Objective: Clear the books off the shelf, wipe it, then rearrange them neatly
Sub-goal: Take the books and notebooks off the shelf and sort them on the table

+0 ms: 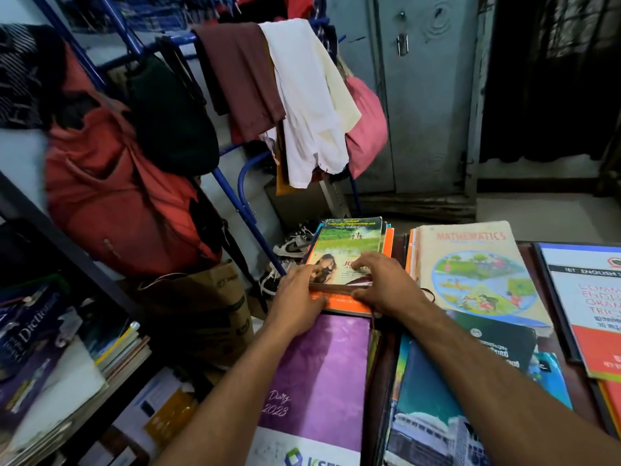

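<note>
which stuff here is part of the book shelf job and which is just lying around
Job: green-covered book stack under left hand and right hand; Mathematics book; purple diary; shelf.

Lying about: hanging clothes, sneakers, paper bag.

Two forearms seen, entering from bottom edge. Both bare up to frame edge; no sleeve seen at any point. Left hand [297, 297] bare: no ring, no glove, no watch seen. Right hand [386, 287] likewise bare, no ring seen on fingers. Dark cord or thread band seen just beside right wrist [428, 295]; whether worn round wrist cannot be told. Fine hair seen along both forearms. Nails short, unpainted where visible. Rest of body not shown.
</note>
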Demonstrator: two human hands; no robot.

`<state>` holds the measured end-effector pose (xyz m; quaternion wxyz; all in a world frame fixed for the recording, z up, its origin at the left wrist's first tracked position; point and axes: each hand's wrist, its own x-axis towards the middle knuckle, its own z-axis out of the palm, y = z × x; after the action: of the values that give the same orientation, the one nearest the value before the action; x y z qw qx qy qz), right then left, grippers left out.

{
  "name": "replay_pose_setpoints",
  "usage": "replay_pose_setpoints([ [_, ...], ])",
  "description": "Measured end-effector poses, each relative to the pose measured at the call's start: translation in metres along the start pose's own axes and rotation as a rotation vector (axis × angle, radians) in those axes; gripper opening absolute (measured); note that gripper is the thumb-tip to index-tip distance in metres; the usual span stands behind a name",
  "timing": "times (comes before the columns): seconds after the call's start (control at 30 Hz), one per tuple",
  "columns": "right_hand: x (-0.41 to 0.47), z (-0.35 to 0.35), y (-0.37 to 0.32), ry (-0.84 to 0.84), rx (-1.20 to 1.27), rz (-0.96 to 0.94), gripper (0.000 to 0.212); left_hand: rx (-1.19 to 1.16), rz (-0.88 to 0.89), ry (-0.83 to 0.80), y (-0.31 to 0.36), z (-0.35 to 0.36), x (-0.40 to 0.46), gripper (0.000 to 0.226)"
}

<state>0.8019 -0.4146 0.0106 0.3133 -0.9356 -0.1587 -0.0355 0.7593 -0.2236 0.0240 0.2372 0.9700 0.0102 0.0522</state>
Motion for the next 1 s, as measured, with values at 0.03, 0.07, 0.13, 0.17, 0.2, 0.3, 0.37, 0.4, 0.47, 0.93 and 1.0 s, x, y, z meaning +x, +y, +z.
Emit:
replay_pose_setpoints([
  [0.03,0.000,0.000,0.000,0.006,-0.016,0.006,0.056,-0.009,0.008,0.018,-0.001,0.000,-0.007,0.065],
  [0.07,0.000,0.001,-0.001,0.006,-0.048,0.006,0.056,-0.009,0.018,0.037,-0.002,-0.001,-0.016,0.065],
  [0.13,0.000,0.003,-0.002,0.004,-0.127,-0.006,0.055,0.052,0.033,0.049,-0.004,-0.006,-0.046,0.065],
  [0.17,-0.003,0.004,-0.005,0.000,-0.155,-0.012,0.054,0.107,0.017,0.036,-0.005,-0.010,-0.068,0.066],
  [0.2,-0.004,0.003,-0.007,0.001,-0.178,-0.012,0.052,0.157,-0.009,0.026,-0.005,-0.012,-0.088,0.068],
  [0.3,-0.011,0.000,-0.012,0.019,-0.296,-0.020,0.044,0.238,-0.127,-0.039,-0.010,-0.016,-0.147,0.082],
  [0.37,-0.017,-0.002,-0.021,0.008,-0.400,-0.023,0.042,0.226,-0.170,-0.139,-0.019,-0.018,-0.171,0.096],
  [0.4,-0.020,-0.003,-0.028,-0.018,-0.455,-0.027,0.043,0.204,-0.177,-0.186,-0.026,-0.019,-0.177,0.100],
  [0.47,-0.026,-0.006,-0.039,-0.082,-0.545,-0.037,0.053,0.156,-0.154,-0.237,-0.038,-0.022,-0.175,0.098],
  [0.93,-0.181,0.037,-0.101,-0.417,-0.443,-0.133,0.123,-0.084,-0.163,0.006,-0.049,-0.017,-0.166,0.088],
  [1.0,-0.185,0.040,-0.110,-0.442,-0.498,-0.150,0.120,-0.200,-0.182,-0.029,-0.060,-0.027,-0.173,0.092],
])
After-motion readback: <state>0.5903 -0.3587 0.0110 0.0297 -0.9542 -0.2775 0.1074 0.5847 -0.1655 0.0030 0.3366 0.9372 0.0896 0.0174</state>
